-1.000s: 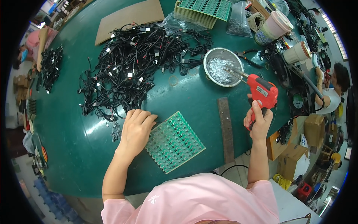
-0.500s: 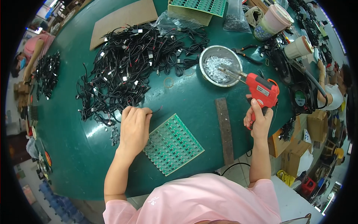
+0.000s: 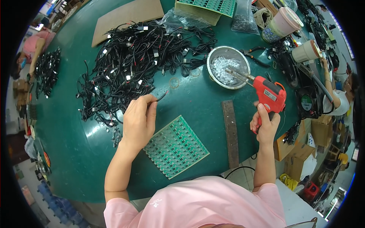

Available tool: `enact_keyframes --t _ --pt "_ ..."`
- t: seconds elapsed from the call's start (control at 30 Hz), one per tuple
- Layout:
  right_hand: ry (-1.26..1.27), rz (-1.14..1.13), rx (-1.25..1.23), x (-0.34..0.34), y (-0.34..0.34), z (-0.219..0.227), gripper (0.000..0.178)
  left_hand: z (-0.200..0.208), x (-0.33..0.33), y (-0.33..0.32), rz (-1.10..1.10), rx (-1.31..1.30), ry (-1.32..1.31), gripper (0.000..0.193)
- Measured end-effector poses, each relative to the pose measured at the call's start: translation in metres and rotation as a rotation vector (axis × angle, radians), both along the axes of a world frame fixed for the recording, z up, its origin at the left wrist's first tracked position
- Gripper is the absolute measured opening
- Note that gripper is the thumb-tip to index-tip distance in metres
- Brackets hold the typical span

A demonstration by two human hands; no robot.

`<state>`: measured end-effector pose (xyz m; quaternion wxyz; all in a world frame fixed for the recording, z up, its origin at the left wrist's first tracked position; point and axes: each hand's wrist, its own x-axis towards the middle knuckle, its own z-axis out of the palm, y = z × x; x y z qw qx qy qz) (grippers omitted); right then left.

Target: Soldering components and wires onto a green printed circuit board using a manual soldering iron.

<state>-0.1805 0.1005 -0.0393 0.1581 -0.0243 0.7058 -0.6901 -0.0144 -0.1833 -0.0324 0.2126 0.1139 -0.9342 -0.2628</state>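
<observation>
My left hand [image 3: 140,121] pinches a black cable [image 3: 162,95] near its end, and a small red wire tip sticks out to the right of the fingers. Just below that hand lies a green circuit board panel [image 3: 177,148] covered with rows of small parts. My right hand [image 3: 265,123] is wrapped round the handle of a red soldering gun [image 3: 269,93]. The gun's metal tip points left into a round metal bowl [image 3: 210,68], above crumpled silvery bits [image 3: 224,70]. A large pile of black cables [image 3: 125,64] spreads beyond my left hand.
A dark flat metal bar [image 3: 230,133] lies right of the panel. Pliers [image 3: 258,59] rest beside the bowl. Stacked green boards [image 3: 203,11], lidded cups [image 3: 283,22] and a small black fan [image 3: 306,100] stand farther off. Other people work at both sides.
My left hand has moved slightly up and right, lifting the cable end away from the pile. The soldering gun stays over the bowl, its position nearly the same.
</observation>
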Motion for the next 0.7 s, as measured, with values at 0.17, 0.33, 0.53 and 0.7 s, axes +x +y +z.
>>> enact_keyframes --t 0.17,0.33,0.53,0.7 --pt "0.146 0.039 0.125 0.007 -0.007 0.006 0.026 -0.002 0.002 0.001 -0.008 0.007 -0.005 0.008" --pt "0.177 0.062 0.152 0.008 -0.003 0.000 0.019 -0.008 0.000 0.002 -0.008 0.009 0.090 0.010" --pt "0.217 0.079 0.189 0.015 -0.006 -0.002 0.013 -0.006 0.002 0.000 0.038 0.048 0.124 0.011" --pt "0.355 0.124 0.276 0.017 0.004 -0.018 0.013 0.016 0.013 -0.008 0.139 0.470 0.288 0.010"
